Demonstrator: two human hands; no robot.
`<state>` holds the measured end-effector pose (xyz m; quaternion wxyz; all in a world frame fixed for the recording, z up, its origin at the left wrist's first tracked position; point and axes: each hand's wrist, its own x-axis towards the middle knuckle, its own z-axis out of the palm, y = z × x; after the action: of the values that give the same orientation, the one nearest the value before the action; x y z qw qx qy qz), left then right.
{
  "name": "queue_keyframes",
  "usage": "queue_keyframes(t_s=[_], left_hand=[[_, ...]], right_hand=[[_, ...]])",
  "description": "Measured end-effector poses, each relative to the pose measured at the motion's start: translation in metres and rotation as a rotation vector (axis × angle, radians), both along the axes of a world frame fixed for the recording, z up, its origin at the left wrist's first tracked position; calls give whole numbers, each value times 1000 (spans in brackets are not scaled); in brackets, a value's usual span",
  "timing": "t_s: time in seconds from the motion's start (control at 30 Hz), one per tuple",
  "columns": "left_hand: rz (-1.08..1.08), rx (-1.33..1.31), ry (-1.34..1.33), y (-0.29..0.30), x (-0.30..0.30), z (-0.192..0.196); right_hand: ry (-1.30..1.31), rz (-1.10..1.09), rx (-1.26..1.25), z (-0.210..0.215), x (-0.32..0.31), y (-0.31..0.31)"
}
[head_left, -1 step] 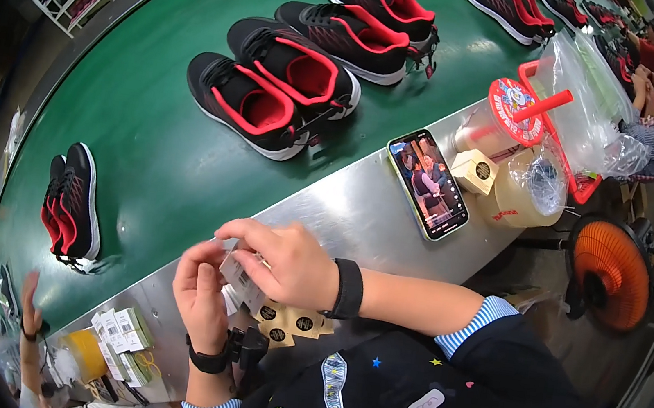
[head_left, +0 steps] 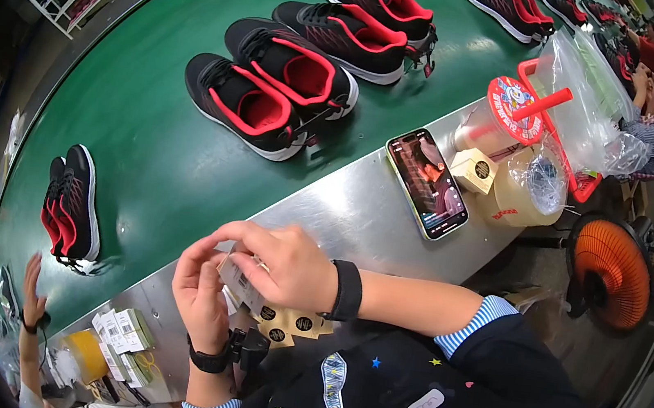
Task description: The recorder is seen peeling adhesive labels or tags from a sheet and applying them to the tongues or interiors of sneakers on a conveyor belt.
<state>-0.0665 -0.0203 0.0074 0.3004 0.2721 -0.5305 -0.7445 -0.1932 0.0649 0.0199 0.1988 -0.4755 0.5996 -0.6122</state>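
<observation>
Both my hands meet in front of me at the steel edge of the table. My left hand [head_left: 201, 299] has its fingers closed on one side of a small stack of white printed tags [head_left: 241, 282]. From the other side my right hand [head_left: 286, 265] pinches the same tags, thumb below and forefinger curled over the top. My fingers partly cover the tags. Just under my right wrist lie tan paper stickers [head_left: 304, 323] with round black prints. Black bands circle both wrists.
Black-and-red sneakers [head_left: 252, 112] stand in pairs on the green belt [head_left: 157, 173]. A phone [head_left: 427, 184], a tan box [head_left: 473, 170], a drink cup [head_left: 512, 113] and a tape roll [head_left: 527, 189] sit right. Tag bundles [head_left: 124, 330], a yellow roll [head_left: 86, 354] and another person's hand [head_left: 33, 289] are lower left.
The sneakers in the middle have shifted very slightly left. The other person's hand has risen a little. The phone's picture differs, and my hands have barely moved.
</observation>
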Motion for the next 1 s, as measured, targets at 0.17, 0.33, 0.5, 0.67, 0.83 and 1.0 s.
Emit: queue_keyframes(t_s=[0.17,0.33,0.5,0.67,0.83,1.0], left_hand=[[-8,-275,-55,3,-12,0],[18,-398,-91,5,-28,20],[-309,-598,-249,-26,-58,41],[-537,-1274,-771,-65,-140,54],[-717,-1292,-967,-64,-191,11],[-458,-1383,-835,-80,-174,6]], right_hand=[[-34,-21,-43,-3,1,2],[-296,136,23,-3,-16,8],[-975,281,37,-2,-28,14],[-865,172,-15,4,-31,19],[-673,140,40,8,-16,26],[-277,66,122,9,-19,21]])
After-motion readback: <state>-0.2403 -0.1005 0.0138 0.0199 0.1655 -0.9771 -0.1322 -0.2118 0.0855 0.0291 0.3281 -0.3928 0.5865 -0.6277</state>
